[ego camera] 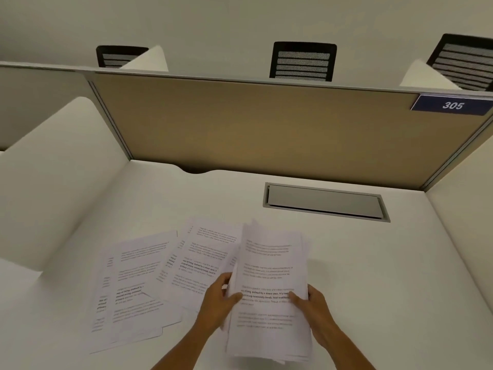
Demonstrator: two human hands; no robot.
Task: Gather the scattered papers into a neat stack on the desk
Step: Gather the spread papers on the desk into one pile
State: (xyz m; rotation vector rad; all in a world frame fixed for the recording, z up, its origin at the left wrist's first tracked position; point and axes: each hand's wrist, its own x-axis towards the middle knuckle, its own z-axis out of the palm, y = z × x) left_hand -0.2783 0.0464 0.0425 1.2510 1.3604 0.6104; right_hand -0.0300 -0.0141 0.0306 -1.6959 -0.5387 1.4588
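Item: gathered bundle of papers (269, 292), printed, held above the desk (373, 263) at the 6 o'clock edge of the view, sheet edges uneven at top and bottom.
Grip: left hand (217, 303) clasps the bundle's left edge, thumb across the top page; right hand (312, 311) clasps the right edge likewise.
Outstanding: loose sheets (149, 279), overlapping and skewed, flat on the desk at 9 o'clock of the bundle.
Handling note: likely best to square the bundle by tapping its lower edge on the desk, then slide remaining sheets underneath rather than pinching single corners.
Beyond: recessed cable hatch (324, 201) at 12 o'clock, tan partition (253, 124) behind.
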